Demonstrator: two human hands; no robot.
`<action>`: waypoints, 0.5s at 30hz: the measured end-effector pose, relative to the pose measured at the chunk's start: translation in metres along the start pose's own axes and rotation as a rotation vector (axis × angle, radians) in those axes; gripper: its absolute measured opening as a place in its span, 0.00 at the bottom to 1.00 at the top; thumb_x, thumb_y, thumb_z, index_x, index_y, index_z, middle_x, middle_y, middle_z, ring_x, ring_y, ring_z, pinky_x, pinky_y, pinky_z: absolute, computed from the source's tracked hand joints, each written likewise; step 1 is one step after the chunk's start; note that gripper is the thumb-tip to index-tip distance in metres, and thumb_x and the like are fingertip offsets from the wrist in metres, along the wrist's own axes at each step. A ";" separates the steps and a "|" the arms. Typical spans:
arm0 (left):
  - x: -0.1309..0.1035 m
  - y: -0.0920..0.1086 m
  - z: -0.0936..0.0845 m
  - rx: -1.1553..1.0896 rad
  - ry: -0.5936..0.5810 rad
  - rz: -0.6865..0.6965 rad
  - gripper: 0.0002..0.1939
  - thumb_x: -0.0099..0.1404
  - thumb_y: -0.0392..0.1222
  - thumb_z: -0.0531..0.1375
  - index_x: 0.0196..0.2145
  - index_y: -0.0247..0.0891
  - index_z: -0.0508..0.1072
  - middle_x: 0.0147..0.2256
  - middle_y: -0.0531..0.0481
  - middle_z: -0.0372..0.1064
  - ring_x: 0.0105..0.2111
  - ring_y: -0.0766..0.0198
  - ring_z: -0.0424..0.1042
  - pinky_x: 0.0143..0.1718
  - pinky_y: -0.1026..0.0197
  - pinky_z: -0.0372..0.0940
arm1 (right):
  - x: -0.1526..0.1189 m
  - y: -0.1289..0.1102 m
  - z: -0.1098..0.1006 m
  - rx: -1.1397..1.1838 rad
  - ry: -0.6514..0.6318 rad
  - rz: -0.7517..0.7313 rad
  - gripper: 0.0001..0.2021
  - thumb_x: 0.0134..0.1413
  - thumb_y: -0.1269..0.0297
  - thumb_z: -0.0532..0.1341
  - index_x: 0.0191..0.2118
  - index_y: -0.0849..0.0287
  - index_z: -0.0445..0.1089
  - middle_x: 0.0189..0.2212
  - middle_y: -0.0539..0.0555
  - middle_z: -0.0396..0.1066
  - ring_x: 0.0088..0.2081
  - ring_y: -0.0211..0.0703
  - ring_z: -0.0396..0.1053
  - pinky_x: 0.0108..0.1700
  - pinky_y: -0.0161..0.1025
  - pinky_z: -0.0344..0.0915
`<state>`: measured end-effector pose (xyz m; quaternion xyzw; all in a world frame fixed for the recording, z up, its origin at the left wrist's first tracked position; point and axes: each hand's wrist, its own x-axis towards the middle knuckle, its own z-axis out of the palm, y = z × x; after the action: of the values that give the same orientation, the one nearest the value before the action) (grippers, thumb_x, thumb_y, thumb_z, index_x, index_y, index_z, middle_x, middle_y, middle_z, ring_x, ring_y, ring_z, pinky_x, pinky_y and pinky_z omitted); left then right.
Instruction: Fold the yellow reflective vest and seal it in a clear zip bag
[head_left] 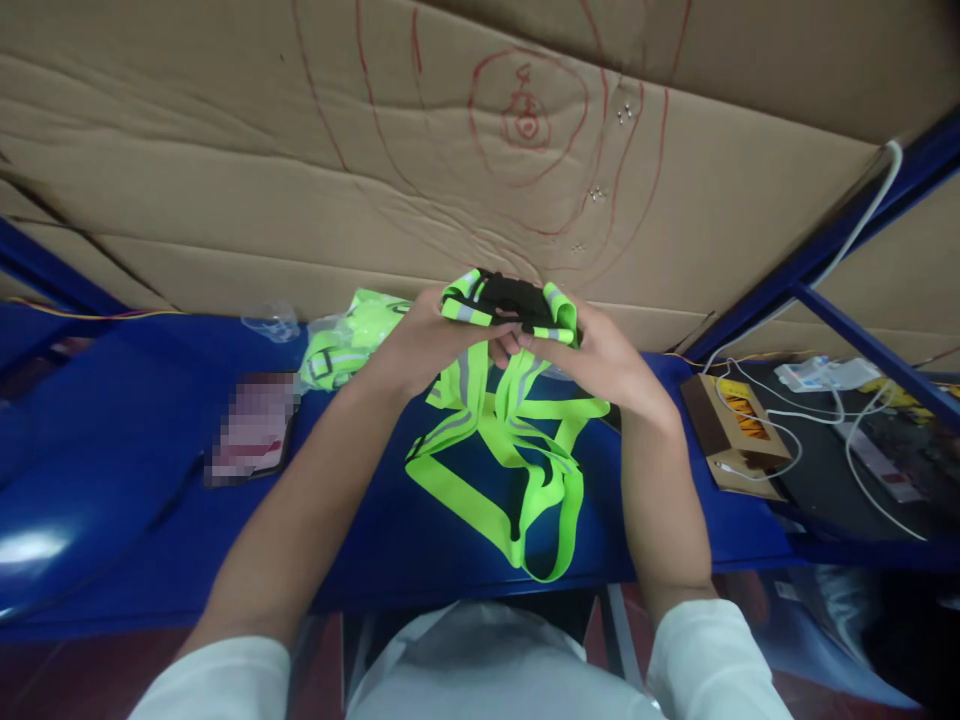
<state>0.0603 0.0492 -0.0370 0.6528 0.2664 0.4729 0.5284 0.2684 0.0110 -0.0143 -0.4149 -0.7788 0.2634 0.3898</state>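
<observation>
In the head view, a neon-green reflective harness (480,490) with grey stripes hangs from both hands onto the blue table. My left hand (431,345) is closed around the strap on the left of a black buckle (514,295). On the buckle's other side, my right hand (589,355) grips the strap, its thumb pressing on the green band. The fingertips of the two hands come close together below the buckle. The harness's lower straps lie in loose loops on the tabletop. Some fingers are hidden behind the straps.
Green straps in a clear plastic bag (352,340) lie behind my left forearm, near a phone (253,428) with a blurred screen. At right are an open cardboard box (739,425) and white cables (784,412). A cardboard wall (225,170) backs the blue table (360,560).
</observation>
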 end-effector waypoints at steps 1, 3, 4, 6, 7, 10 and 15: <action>-0.001 0.004 -0.001 -0.028 -0.008 0.005 0.10 0.60 0.42 0.71 0.36 0.35 0.78 0.28 0.50 0.75 0.25 0.63 0.74 0.31 0.60 0.72 | 0.001 0.000 0.002 0.084 0.001 -0.004 0.18 0.59 0.47 0.67 0.48 0.53 0.74 0.45 0.52 0.78 0.49 0.50 0.75 0.56 0.51 0.72; -0.003 0.012 0.000 -0.069 -0.026 0.000 0.11 0.60 0.42 0.72 0.38 0.35 0.79 0.29 0.48 0.76 0.27 0.62 0.75 0.31 0.60 0.72 | 0.003 -0.001 0.008 0.279 0.068 0.005 0.18 0.57 0.47 0.68 0.47 0.53 0.74 0.44 0.51 0.79 0.47 0.49 0.76 0.54 0.50 0.74; -0.003 0.015 0.000 -0.086 -0.045 -0.008 0.12 0.60 0.43 0.72 0.39 0.35 0.79 0.31 0.48 0.76 0.29 0.61 0.76 0.31 0.61 0.72 | 0.004 -0.002 0.011 0.386 0.109 0.023 0.19 0.56 0.47 0.69 0.46 0.53 0.74 0.44 0.51 0.79 0.46 0.49 0.77 0.52 0.50 0.75; -0.005 0.019 0.001 -0.122 -0.081 -0.033 0.15 0.58 0.44 0.74 0.41 0.37 0.80 0.36 0.46 0.78 0.33 0.60 0.76 0.31 0.61 0.73 | 0.006 -0.002 0.017 0.573 0.178 0.080 0.20 0.54 0.46 0.70 0.45 0.53 0.74 0.43 0.52 0.80 0.46 0.50 0.78 0.50 0.49 0.77; -0.007 0.020 0.001 -0.143 -0.086 -0.049 0.16 0.58 0.45 0.74 0.42 0.37 0.80 0.38 0.45 0.78 0.34 0.59 0.76 0.31 0.60 0.73 | 0.007 -0.003 0.020 0.641 0.207 0.110 0.20 0.53 0.45 0.71 0.44 0.54 0.75 0.42 0.53 0.80 0.46 0.51 0.78 0.49 0.48 0.77; -0.009 0.020 0.000 -0.168 -0.044 -0.096 0.18 0.59 0.48 0.74 0.45 0.37 0.81 0.42 0.43 0.79 0.37 0.57 0.78 0.36 0.57 0.75 | 0.010 -0.003 0.027 0.737 0.261 0.164 0.21 0.50 0.44 0.72 0.42 0.54 0.76 0.41 0.53 0.81 0.48 0.52 0.78 0.50 0.48 0.78; -0.008 0.013 0.005 -0.062 0.063 -0.050 0.20 0.57 0.49 0.74 0.45 0.38 0.82 0.45 0.45 0.80 0.48 0.53 0.78 0.54 0.52 0.70 | 0.011 -0.005 0.036 0.732 0.306 0.124 0.19 0.54 0.45 0.70 0.44 0.53 0.76 0.43 0.53 0.80 0.51 0.51 0.77 0.53 0.49 0.76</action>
<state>0.0598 0.0359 -0.0273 0.6142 0.2844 0.4879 0.5512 0.2329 0.0148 -0.0266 -0.3292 -0.5403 0.4814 0.6066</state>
